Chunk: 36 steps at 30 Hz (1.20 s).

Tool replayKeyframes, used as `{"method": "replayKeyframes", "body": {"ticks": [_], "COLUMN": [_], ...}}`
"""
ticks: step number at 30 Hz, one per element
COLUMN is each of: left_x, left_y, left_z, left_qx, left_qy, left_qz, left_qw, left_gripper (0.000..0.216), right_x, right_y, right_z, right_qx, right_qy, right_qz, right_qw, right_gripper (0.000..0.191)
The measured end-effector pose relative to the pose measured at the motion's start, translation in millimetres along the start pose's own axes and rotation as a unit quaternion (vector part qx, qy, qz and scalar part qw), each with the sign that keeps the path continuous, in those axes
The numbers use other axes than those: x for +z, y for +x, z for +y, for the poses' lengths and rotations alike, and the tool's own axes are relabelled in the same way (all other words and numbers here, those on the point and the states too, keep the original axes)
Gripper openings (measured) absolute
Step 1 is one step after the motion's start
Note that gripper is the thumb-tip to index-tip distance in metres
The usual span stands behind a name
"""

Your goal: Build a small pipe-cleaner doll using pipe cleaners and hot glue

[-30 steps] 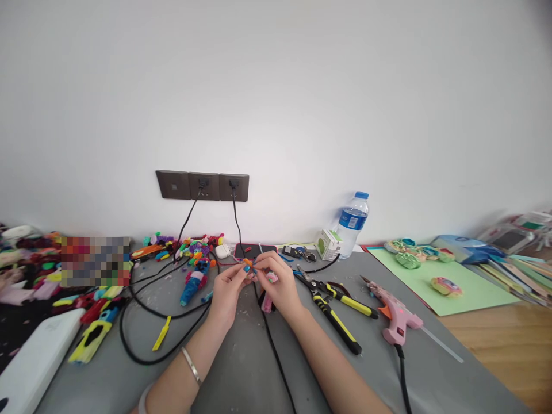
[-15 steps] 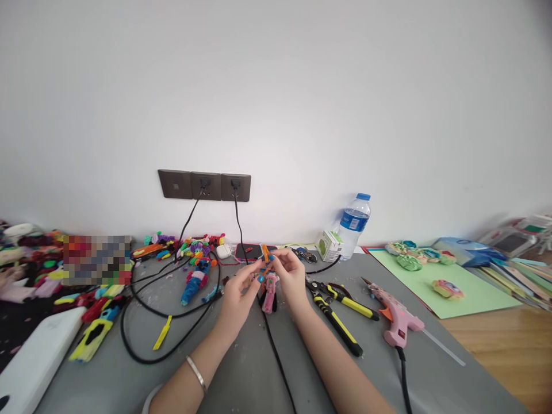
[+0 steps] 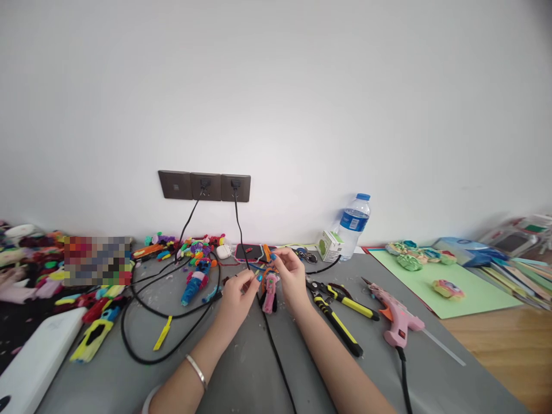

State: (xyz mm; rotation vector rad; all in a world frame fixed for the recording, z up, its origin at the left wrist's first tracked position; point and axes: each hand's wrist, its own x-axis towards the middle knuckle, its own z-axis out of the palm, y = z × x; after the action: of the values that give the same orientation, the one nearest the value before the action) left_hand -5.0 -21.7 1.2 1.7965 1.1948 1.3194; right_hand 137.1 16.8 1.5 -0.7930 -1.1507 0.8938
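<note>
My right hand (image 3: 292,277) pinches an orange pipe cleaner piece (image 3: 267,253) between thumb and fingertips, above the middle of the grey table. Just left of it my left hand (image 3: 237,294) is closed, thumb against the fingers; what it holds, if anything, is too small to make out. Between and below the hands lies a pink pipe cleaner figure (image 3: 269,294) with an orange top and dark sides. A blue pipe cleaner figure (image 3: 195,284) rests further left, inside a loop of black cable (image 3: 146,361).
Right of my hands lie yellow-black pliers (image 3: 336,322) and a pink glue gun (image 3: 399,322). A water bottle (image 3: 354,224) and small box (image 3: 330,246) stand by the wall. Green paper (image 3: 470,299) bears fuzzy pieces. Pipe cleaner figures and a white case (image 3: 47,356) are left.
My left hand has moved slightly down and left, away from the right fingertips. My right hand stays in almost the same place with the orange piece.
</note>
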Motion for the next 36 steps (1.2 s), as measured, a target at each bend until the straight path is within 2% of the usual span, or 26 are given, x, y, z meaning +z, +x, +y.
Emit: {"method": "replayKeyframes", "body": {"ticks": [5, 8, 12, 15, 22, 26, 36], "left_x": [-0.7, -0.3, 2.0, 4.0, 4.7, 4.6, 4.5], "left_y": [0.6, 0.7, 1.4, 1.5, 2.3, 3.8, 4.6], "left_z": [-4.2, -4.0, -4.0, -4.9, -2.2, -2.1, -7.7], "left_qx": [-0.032, -0.052, -0.089, -0.113, -0.125, -0.126, -0.153], "left_qy": [-0.031, -0.065, -0.124, -0.173, -0.197, -0.199, -0.224], "left_qz": [-0.013, 0.007, 0.056, 0.067, 0.024, 0.016, 0.041], "left_qw": [0.999, 0.996, 0.987, 0.976, 0.972, 0.972, 0.962], "left_gripper": [0.038, 0.041, 0.03, 0.018, 0.03, 0.03, 0.033], "right_x": [0.2, 0.2, 0.4, 1.0, 3.4, 4.4, 5.9], "right_y": [0.7, 1.0, 0.4, -0.4, -2.8, -4.1, -5.2], "right_z": [0.8, 0.8, 0.0, 0.6, 4.7, 3.6, 1.5], "right_qx": [-0.002, -0.004, -0.001, 0.009, -0.023, -0.037, -0.045], "right_qy": [0.0, -0.003, -0.012, -0.007, -0.045, -0.06, -0.063], "right_qz": [0.002, -0.003, -0.023, -0.045, -0.075, -0.096, -0.129], "right_qw": [1.0, 1.0, 1.0, 0.999, 0.996, 0.993, 0.989], "right_gripper": [0.018, 0.019, 0.017, 0.016, 0.012, 0.008, 0.01]}}
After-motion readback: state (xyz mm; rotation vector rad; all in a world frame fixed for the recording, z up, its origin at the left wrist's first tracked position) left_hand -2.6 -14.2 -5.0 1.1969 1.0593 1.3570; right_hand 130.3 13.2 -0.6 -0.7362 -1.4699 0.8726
